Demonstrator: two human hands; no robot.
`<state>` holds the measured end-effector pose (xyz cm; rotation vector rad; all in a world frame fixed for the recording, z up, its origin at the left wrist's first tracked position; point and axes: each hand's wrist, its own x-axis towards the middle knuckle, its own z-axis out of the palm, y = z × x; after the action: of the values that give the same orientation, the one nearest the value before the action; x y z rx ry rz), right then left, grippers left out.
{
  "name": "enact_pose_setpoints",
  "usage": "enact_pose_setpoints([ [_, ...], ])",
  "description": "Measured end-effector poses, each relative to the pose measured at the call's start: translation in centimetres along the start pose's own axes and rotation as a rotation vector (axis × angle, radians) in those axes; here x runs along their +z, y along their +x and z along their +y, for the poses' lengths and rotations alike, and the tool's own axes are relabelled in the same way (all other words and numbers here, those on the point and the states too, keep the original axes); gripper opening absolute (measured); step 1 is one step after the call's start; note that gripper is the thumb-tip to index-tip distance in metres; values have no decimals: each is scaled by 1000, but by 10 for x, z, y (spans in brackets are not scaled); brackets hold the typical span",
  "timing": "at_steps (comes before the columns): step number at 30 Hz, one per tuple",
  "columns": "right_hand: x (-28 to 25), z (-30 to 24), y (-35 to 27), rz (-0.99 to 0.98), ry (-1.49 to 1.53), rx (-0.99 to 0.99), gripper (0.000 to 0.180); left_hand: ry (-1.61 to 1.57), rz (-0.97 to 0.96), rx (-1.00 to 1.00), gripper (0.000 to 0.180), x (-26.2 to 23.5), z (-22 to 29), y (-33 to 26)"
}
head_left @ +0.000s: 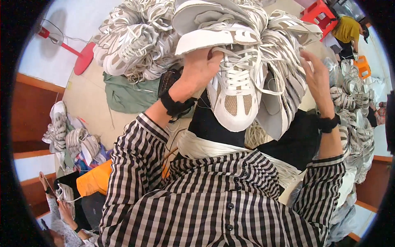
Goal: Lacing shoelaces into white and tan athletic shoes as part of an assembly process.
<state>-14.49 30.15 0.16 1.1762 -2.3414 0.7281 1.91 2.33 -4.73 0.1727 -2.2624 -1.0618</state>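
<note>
A white and beige shoe upper [236,103] with criss-crossed white laces [238,78] lies toe-down toward me over my dark-covered lap. At its upper left is my left hand [201,68], closed at the upper's edge, its fingertips partly hidden beneath another pale upper [210,40]. To the right, my right hand [316,76] is raised with fingers apart, beside a fanned bundle of shoe uppers [288,94]; nothing shows in it. Loose white laces hang between the lying upper and that bundle. Dark bands circle both my wrists.
A large heap of shoe uppers [135,45] sits at the far left beside a green cloth [127,92]. White lace bundles [201,145] lie across my lap. More uppers [358,119] pile at the right. Red [319,17] and orange stools [362,66] and two other people are nearby.
</note>
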Motion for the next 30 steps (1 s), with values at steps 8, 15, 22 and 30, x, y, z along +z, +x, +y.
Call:
enact_pose_setpoints([
  [8, 24, -71, 26, -130, 303, -58, 15, 18, -168, 28, 20, -25, 13, -12],
  [15, 50, -74, 38, -298, 299, -90, 18, 22, -280, 346, 14, -43, 3, -8],
  [22, 62, -68, 38, -342, 389, -50, 14, 116, -129, 403, 14, -23, 0, -3],
  [30, 49, -69, 34, -287, 542, 156, 12, 355, 315, 507, 3, 9, -15, 11],
])
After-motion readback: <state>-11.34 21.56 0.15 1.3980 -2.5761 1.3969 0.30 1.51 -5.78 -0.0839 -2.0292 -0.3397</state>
